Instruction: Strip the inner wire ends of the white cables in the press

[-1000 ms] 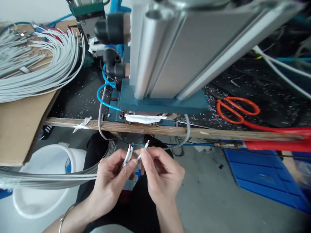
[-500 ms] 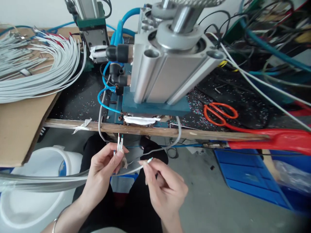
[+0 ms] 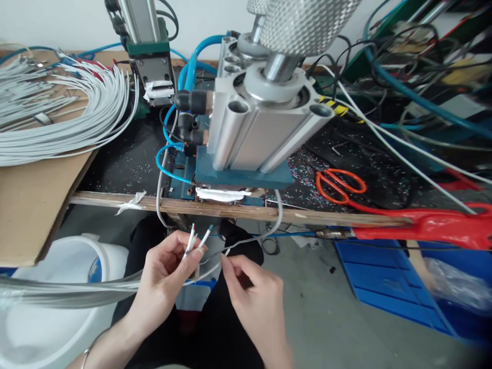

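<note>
Head view, below bench edge. Left hand [image 3: 163,279] pinched on white wire ends [image 3: 194,241], coloured tips up, just under wooden bench edge [image 3: 307,211]. Right hand [image 3: 255,300] close beside, fingertips nipping one thin wire [image 3: 209,270]. Black speckled bench top [image 3: 123,159] carrying metal cylinder press [image 3: 261,128], orange scissors [image 3: 338,185], white cable bundle [image 3: 65,118] on cardboard [image 3: 34,200]. Grey concrete floor [image 3: 330,318], blue crate [image 3: 388,279], white bucket [image 3: 49,323] below.

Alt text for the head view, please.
Below a bench edge, the left hand pinches white wires with coloured tips while the right hand pinches another wire. A pneumatic press stands above, orange scissors to its right.
</note>
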A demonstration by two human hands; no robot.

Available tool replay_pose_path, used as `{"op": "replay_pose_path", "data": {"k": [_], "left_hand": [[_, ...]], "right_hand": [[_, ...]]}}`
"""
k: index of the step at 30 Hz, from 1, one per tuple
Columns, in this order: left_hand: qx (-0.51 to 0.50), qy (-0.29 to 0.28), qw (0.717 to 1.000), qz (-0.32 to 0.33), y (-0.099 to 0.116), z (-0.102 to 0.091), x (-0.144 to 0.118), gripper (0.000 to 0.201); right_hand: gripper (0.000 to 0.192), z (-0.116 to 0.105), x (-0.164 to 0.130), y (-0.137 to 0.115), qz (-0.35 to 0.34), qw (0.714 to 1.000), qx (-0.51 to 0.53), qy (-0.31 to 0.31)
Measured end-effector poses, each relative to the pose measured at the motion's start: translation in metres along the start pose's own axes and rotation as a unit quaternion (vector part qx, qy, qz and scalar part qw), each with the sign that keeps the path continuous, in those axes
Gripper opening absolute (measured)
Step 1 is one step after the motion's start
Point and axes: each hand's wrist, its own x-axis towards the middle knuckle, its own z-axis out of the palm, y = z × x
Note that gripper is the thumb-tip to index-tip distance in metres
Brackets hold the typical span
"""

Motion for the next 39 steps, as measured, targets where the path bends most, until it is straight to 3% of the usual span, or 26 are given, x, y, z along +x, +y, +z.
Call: {"op": "replay_pose_path", "data": {"k": [2, 4, 7, 10, 12, 15, 17, 19, 22, 24, 26, 29, 32, 35, 39], "left_hand": [[0.008, -0.012, 1.000, -0.006, 0.000, 0.000, -0.001, 0.023], [0.016, -0.024, 1.000, -0.011, 0.000, 0.000, -0.001, 0.025], [0.022, -0.038, 0.999, -0.018, -0.001, -0.001, -0.002, 0.027], [0.037, -0.057, 0.997, -0.022, -0.004, -0.005, -0.003, 0.029], [0.058, -0.085, 0.994, -0.028, -0.006, -0.008, -0.003, 0.029], [0.086, -0.123, 0.988, -0.034, -0.007, -0.013, -0.004, 0.032], [0.102, -0.142, 0.983, -0.053, -0.006, -0.015, -0.004, 0.033], [0.127, -0.192, 0.969, -0.086, -0.002, -0.018, -0.005, 0.035], [0.159, -0.314, 0.927, -0.133, 0.003, -0.021, -0.005, 0.038], [0.147, -0.355, 0.910, -0.157, 0.004, -0.022, -0.005, 0.040], [0.109, -0.325, 0.925, -0.166, 0.003, -0.022, -0.005, 0.039], [0.051, -0.223, 0.964, -0.137, -0.003, -0.016, -0.007, 0.037], [0.013, -0.143, 0.984, -0.103, -0.007, -0.008, -0.009, 0.035], [-0.001, -0.105, 0.991, -0.086, -0.007, -0.003, -0.010, 0.032], [-0.007, -0.092, 0.993, -0.074, -0.006, -0.001, -0.010, 0.030]], "right_hand": [[0.049, -0.003, 0.002, 0.005, 0.033, 0.997, -0.045, -0.054], [0.052, -0.008, 0.005, 0.003, 0.077, 0.995, 0.001, -0.062], [0.032, -0.013, 0.014, -0.010, 0.147, 0.975, 0.165, -0.038], [0.013, -0.014, 0.024, -0.024, 0.153, 0.947, 0.280, -0.016], [0.009, -0.013, 0.029, -0.029, 0.143, 0.940, 0.309, -0.014], [0.012, -0.018, 0.037, -0.027, 0.139, 0.940, 0.307, -0.062], [0.013, -0.030, 0.044, -0.024, 0.139, 0.938, 0.291, -0.131], [0.017, -0.046, 0.054, -0.023, 0.136, 0.927, 0.250, -0.246], [0.019, -0.069, 0.073, -0.025, 0.108, 0.867, 0.146, -0.465], [0.019, -0.075, 0.082, -0.028, 0.095, 0.828, 0.127, -0.537], [0.018, -0.072, 0.084, -0.030, 0.110, 0.842, 0.179, -0.497], [0.023, -0.050, 0.073, -0.029, 0.161, 0.886, 0.317, -0.298], [0.020, -0.020, 0.052, -0.021, 0.219, 0.863, 0.431, -0.144], [0.019, 0.003, 0.033, -0.014, 0.233, 0.843, 0.480, -0.061], [0.024, 0.014, 0.018, -0.014, 0.222, 0.855, 0.468, -0.025]]}}
